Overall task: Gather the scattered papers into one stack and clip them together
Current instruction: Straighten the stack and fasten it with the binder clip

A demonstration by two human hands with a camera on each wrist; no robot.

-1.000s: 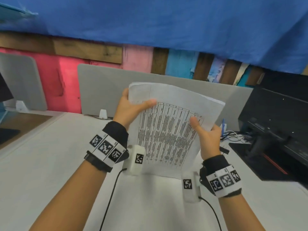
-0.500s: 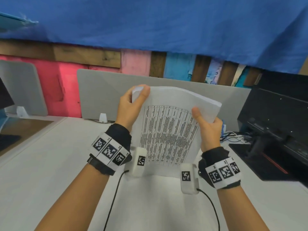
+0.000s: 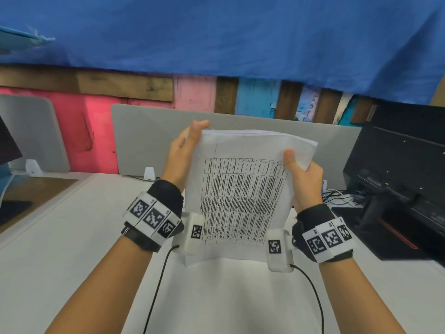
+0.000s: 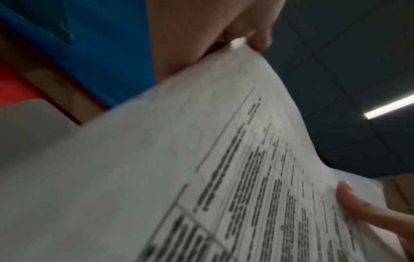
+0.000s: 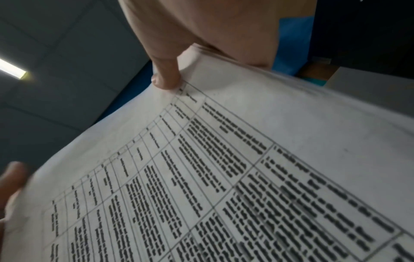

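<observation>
A stack of printed papers (image 3: pixel 240 189) stands upright with its lower edge on the white desk (image 3: pixel 60 249); the front sheet carries a dense table. My left hand (image 3: pixel 186 147) lies flat against the stack's upper left edge with straight fingers and no thumb on the front sheet. My right hand (image 3: pixel 303 179) grips the right edge, thumb on the front and fingers behind. The left wrist view shows the papers (image 4: pixel 201 159), my left hand (image 4: pixel 201 26) at their top corner and the right thumb (image 4: pixel 358 203). The right wrist view shows the papers (image 5: pixel 246 159) under my right hand (image 5: pixel 201 26). No clip is visible.
A grey divider panel (image 3: pixel 149 136) stands behind the papers. A black machine (image 3: pixel 397 177) fills the desk's right side, with tangled cables (image 3: pixel 337 198) beside it. A dark screen (image 3: pixel 7 145) sits at the far left edge.
My left hand slid up to the stack's top left corner and its thumb came off the front sheet. The sheets' top edges drew level. My right hand kept its grip.
</observation>
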